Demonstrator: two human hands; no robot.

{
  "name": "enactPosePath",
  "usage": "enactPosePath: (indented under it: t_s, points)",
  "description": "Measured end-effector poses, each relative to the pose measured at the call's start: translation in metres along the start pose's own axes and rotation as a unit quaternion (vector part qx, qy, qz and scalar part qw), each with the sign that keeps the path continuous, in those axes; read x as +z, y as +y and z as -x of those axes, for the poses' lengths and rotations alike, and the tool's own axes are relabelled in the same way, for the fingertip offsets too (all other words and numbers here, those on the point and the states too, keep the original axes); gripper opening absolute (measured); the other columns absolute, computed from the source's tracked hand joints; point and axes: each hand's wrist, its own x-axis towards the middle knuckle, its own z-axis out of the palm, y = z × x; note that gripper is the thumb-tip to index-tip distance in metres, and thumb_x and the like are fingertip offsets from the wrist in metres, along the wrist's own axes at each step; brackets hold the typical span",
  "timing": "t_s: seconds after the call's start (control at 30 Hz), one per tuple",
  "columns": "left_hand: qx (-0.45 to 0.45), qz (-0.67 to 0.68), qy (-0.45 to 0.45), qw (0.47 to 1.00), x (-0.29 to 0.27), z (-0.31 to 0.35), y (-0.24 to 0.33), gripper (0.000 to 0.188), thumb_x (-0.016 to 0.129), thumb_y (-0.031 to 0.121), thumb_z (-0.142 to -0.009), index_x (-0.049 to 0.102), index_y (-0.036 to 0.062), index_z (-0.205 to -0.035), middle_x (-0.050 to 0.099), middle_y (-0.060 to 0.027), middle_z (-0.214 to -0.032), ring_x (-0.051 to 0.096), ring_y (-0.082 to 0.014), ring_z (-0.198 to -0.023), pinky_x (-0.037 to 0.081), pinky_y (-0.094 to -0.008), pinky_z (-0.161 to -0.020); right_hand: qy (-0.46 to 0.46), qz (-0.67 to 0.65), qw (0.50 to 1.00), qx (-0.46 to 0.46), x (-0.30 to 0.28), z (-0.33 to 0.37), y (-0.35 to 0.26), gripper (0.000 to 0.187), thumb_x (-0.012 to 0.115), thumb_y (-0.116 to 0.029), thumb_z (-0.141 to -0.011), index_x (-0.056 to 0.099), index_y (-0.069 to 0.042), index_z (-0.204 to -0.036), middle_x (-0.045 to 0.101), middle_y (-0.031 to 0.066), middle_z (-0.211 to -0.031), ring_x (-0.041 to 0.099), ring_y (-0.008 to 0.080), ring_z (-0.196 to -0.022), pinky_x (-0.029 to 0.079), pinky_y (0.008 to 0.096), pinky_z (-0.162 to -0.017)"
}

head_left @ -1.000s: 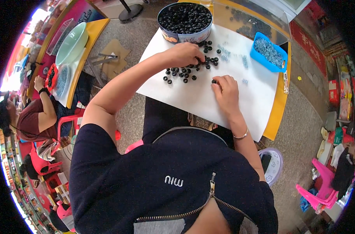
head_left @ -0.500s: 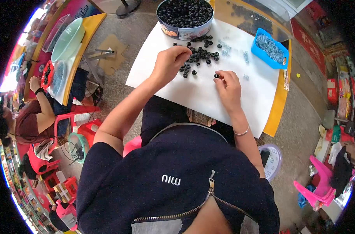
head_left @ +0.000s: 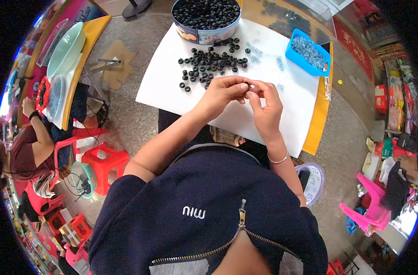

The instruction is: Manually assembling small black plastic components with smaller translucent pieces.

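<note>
Black rings: loose at upper centre of the desk.
Change: left hand and right hand have lifted and met.
Grip: fingertips pinched shut together; held piece too small to tell.

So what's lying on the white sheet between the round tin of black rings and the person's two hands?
In the head view, a loose scatter of black rings lies on the white sheet between the tin and the left hand and right hand.
</note>
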Motion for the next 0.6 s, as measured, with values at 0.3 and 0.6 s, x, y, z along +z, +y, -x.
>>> enactPosePath:
  t_s: [0.3, 0.6]
  points:
    - [-0.052, 0.271, -0.097, 0.956, -0.009, 0.005, -0.017, 0.025, 0.057, 0.013, -0.094, 0.061, 0.0001, -0.115, 0.063, -0.0060, -0.095, 0.057, -0.0099, -0.074, 0.048, -0.0214, -0.067, 0.030, 0.079, 0.992, 0.099, -0.046, 0.027, 0.023, 0.014, 0.062, 0.000, -0.084, 0.065, -0.001, -0.097, 0.062, 0.0062, -0.089, 0.059, 0.0142, -0.078, 0.048, 0.0259, -0.071]
    - [-0.089, 0.269, -0.108, 0.953, -0.013, 0.008, -0.035, 0.023, 0.059, 0.014, -0.093, 0.061, 0.0015, -0.112, 0.064, -0.0060, -0.093, 0.058, -0.0101, -0.073, 0.049, -0.0225, -0.066, 0.041, 0.204, 0.973, 0.102, -0.066, 0.006, 0.065, 0.013, 0.063, -0.004, -0.084, 0.066, -0.001, -0.097, 0.062, 0.0066, -0.089, 0.058, 0.0143, -0.078, 0.047, 0.0253, -0.072]
